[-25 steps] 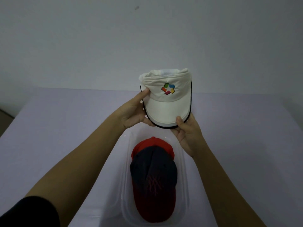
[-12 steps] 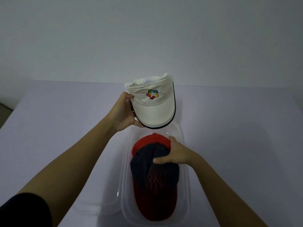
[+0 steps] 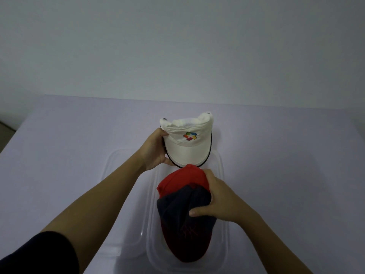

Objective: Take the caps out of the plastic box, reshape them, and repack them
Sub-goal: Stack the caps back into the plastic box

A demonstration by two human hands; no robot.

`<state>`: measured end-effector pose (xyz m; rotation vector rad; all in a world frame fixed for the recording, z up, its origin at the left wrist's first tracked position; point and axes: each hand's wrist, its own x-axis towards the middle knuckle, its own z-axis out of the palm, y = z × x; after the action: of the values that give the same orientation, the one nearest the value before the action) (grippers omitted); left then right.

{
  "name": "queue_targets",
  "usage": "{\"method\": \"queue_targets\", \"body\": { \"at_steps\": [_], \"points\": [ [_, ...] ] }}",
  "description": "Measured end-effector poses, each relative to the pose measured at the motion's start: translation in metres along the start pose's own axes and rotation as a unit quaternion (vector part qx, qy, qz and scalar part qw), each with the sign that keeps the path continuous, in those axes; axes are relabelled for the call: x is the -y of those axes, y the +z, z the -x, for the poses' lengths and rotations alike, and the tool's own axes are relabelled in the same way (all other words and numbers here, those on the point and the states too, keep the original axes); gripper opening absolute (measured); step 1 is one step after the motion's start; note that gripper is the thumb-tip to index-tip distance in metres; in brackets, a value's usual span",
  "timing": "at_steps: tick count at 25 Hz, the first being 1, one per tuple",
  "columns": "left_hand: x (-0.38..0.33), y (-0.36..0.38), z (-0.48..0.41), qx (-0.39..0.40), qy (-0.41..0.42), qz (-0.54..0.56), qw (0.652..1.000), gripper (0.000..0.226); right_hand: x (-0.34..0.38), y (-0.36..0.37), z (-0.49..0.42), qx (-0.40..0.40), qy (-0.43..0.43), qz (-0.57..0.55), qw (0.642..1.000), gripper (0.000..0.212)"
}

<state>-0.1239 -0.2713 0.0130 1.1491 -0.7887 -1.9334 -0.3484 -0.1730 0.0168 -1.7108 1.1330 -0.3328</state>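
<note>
Since the fingers [image 3: 209, 180] of the right hand [image 3: 221, 200] are curled over the bunched crown of the navy cap [image 3: 183, 210], with the thumb pressed on its near side, the lift would probably go best straight up and slowly. That way the red cap [image 3: 181, 178] under it stays lying in the plastic box [image 3: 222, 244] and does not drag out with it. Gripping lower, nearer the brim, should crease the crown less before reshaping.

The left hand [image 3: 155, 153] has its fingers clamped on the side edge of the white cap [image 3: 187, 149], thumb on top, holding it in the air over the box's far end. It looks best set down on the tabletop [image 3: 79, 145] to free that hand.

The light is dim. I cannot tell whether the dark red brim nearest the camera belongs to the navy cap or to another cap. The right fingertips are hidden behind the crown. A second clear piece [image 3: 116, 158] just left of the box, perhaps its lid, is partly covered by the left arm. The box's near end is cut off at the frame's bottom edge.
</note>
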Motion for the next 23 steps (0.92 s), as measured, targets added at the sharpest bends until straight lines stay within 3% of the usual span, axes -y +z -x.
{"method": "queue_targets", "body": {
  "at_steps": [7, 11, 17, 20, 23],
  "points": [
    [0.032, 0.006, 0.011, 0.016, -0.090, 0.044, 0.995, 0.044, 0.004, 0.004, 0.013, -0.042, -0.003, 0.006, 0.999, 0.101],
    [0.041, 0.009, 0.004, -0.022, -0.149, 0.071, 0.986, 0.047, 0.003, 0.002, 0.010, -0.045, 0.006, 0.007, 0.999, 0.099],
    [0.041, 0.011, -0.004, -0.031, -0.105, 0.009, 0.994, 0.043, 0.005, 0.001, 0.006, -0.016, -0.001, 0.025, 1.000, 0.104],
    [0.040, 0.009, -0.004, -0.031, -0.151, -0.035, 0.987, 0.047, 0.004, 0.002, 0.007, -0.026, -0.008, 0.035, 0.999, 0.101],
    [0.040, 0.014, -0.005, -0.079, -0.203, -0.034, 0.975, 0.029, 0.004, -0.001, 0.005, -0.036, -0.004, 0.028, 0.999, 0.096]
  ]
}}
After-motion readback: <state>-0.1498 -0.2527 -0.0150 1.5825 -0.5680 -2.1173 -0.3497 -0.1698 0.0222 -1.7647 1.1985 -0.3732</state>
